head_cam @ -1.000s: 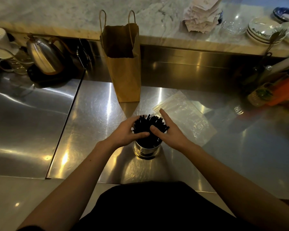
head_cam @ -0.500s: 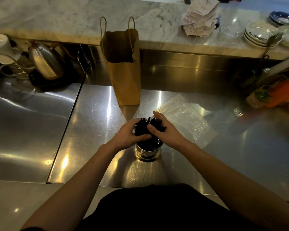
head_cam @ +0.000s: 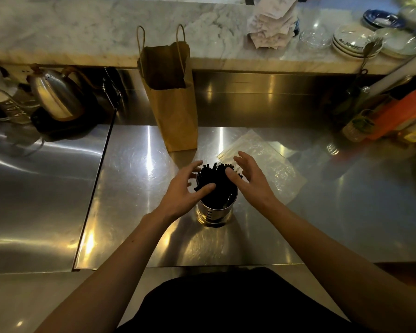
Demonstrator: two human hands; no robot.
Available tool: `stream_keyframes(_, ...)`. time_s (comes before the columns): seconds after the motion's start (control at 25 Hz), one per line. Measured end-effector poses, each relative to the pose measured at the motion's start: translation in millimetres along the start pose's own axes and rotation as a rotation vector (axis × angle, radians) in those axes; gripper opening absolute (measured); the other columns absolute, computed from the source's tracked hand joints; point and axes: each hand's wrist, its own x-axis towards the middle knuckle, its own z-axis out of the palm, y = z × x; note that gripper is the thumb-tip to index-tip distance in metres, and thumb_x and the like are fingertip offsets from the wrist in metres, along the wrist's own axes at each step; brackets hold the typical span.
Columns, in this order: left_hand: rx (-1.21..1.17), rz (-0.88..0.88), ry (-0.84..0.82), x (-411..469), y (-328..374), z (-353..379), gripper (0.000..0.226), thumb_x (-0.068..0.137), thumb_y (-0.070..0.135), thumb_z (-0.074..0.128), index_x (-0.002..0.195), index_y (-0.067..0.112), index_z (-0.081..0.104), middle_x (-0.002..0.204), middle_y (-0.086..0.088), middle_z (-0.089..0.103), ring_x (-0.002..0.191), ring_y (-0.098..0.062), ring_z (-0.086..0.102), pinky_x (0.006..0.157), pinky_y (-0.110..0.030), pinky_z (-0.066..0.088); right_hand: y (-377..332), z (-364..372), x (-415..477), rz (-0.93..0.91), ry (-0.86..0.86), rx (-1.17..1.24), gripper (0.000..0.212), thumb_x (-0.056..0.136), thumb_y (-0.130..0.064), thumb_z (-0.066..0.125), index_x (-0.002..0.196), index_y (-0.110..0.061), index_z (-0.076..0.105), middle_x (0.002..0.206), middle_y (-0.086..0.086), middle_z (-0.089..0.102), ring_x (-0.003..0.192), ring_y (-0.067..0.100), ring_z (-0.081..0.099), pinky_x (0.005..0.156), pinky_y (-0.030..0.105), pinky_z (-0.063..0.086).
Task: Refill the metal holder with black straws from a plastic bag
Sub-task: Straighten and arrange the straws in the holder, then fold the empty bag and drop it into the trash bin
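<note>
Fingers [head_cam: 194,168] of left hand [head_cam: 180,192] and right hand [head_cam: 253,182] spread loose, flanking black straws [head_cam: 214,179] in metal holder [head_cam: 211,213].

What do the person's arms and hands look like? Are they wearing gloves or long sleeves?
No gloves and no long sleeves. Both forearms are bare as far as the picture shows. The left hand and the right hand have no rings, watch or bracelet that I can see. Lower down, the person wears a black garment.
</note>
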Motion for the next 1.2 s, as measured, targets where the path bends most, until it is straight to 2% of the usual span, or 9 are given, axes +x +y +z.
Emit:
stream_keyframes(0.12,0.026,0.034,0.038,-6.4,7.6,-2.7,0.066,0.083,0.053,0.061,0.140,0.029,0.041,0.146,0.000,0.047,0.119,-0.006,0.047,0.101,-0.030,0.044,1.5,1.7,-9.8,-0.016,0.054,0.004,0.072,0.087,-0.054,0.059,0.148,-0.026,0.032,0.150,-0.003,0.045,0.139,0.016,0.040,0.115,0.039,0.034)
stream_keyframes(0.24,0.075,0.079,0.080,-10.8,15.1,-5.6,0.061,0.088,0.049,0.056,0.142,0.026,0.040,0.149,-0.001,0.043,0.127,-0.013,0.045,0.105,-0.032,0.039,2.7,5.5,-19.2,-0.030,0.094,-0.018,0.063,0.093,-0.045,0.058,0.147,-0.026,0.033,0.150,-0.003,0.045,0.139,0.015,0.041,0.115,0.037,0.034)
stream_keyframes(0.36,0.173,0.165,0.141,-15.1,18.4,-6.5,0.058,0.091,0.047,0.055,0.142,0.024,0.041,0.150,-0.002,0.041,0.134,-0.019,0.041,0.107,-0.031,0.035,1.2,8.1,-28.0,-0.046,0.140,-0.045,0.062,0.094,-0.043,0.057,0.148,-0.025,0.033,0.151,-0.003,0.044,0.139,0.014,0.040,0.114,0.035,0.034)
stream_keyframes(0.52,0.248,0.329,0.243,-20.2,37.5,4.5,0.053,0.093,0.042,0.057,0.140,0.021,0.045,0.147,-0.004,0.043,0.135,-0.018,0.039,0.111,-0.031,0.033,2.7,-6.7,-35.9,-0.094,0.219,-0.076,0.060,0.094,-0.043,0.058,0.147,-0.026,0.034,0.149,-0.005,0.045,0.136,0.008,0.040,0.111,0.031,0.035)
stream_keyframes(0.64,0.220,0.350,0.252,-17.6,67.0,27.4,0.053,0.094,0.045,0.053,0.141,0.021,0.043,0.147,-0.004,0.042,0.135,-0.019,0.040,0.112,-0.042,0.038,9.0,-34.0,-31.8,-0.137,0.269,-0.126,0.060,0.095,-0.044,0.056,0.148,-0.026,0.034,0.151,-0.005,0.043,0.134,0.003,0.039,0.108,0.027,0.034)
stream_keyframes(0.8,0.264,0.417,0.290,-7.9,105.1,71.7,0.056,0.095,0.049,0.044,0.141,0.018,0.044,0.147,-0.008,0.044,0.135,-0.025,0.041,0.109,-0.052,0.038,25.8,-88.0,-8.4,-0.151,0.315,-0.227,0.061,0.095,-0.048,0.054,0.149,-0.027,0.033,0.155,-0.003,0.038,0.138,0.013,0.039,0.104,0.025,0.030)
stream_keyframes(0.88,0.232,0.382,0.285,0.0,120.0,102.7,0.053,0.097,0.050,0.042,0.142,0.022,0.041,0.149,-0.005,0.041,0.137,-0.021,0.039,0.112,-0.048,0.037,39.1,-117.6,5.3,-0.143,0.301,-0.238,0.063,0.095,-0.049,0.054,0.149,-0.028,0.031,0.156,-0.002,0.036,0.139,0.016,0.038,0.105,0.026,0.030)
stream_keyframes(1.04,0.074,0.172,0.328,19.2,132.7,169.2,0.047,0.098,0.041,0.047,0.140,0.022,0.040,0.148,0.001,0.041,0.132,-0.010,0.040,0.115,-0.035,0.034,68.4,-168.4,33.3,-0.146,0.200,-0.293,0.068,0.093,-0.050,0.057,0.150,-0.028,0.028,0.157,0.000,0.034,0.141,0.020,0.037,0.109,0.031,0.030)
stream_keyframes(1.2,-0.073,-0.058,0.391,29.1,126.9,214.1,0.045,0.099,0.038,0.049,0.141,0.024,0.040,0.148,0.004,0.041,0.128,-0.008,0.043,0.106,-0.025,0.037,89.2,-202.0,58.7,-0.100,0.083,-0.361,0.068,0.094,-0.049,0.056,0.151,-0.027,0.025,0.159,0.001,0.030,0.143,0.025,0.035,0.116,0.046,0.033)
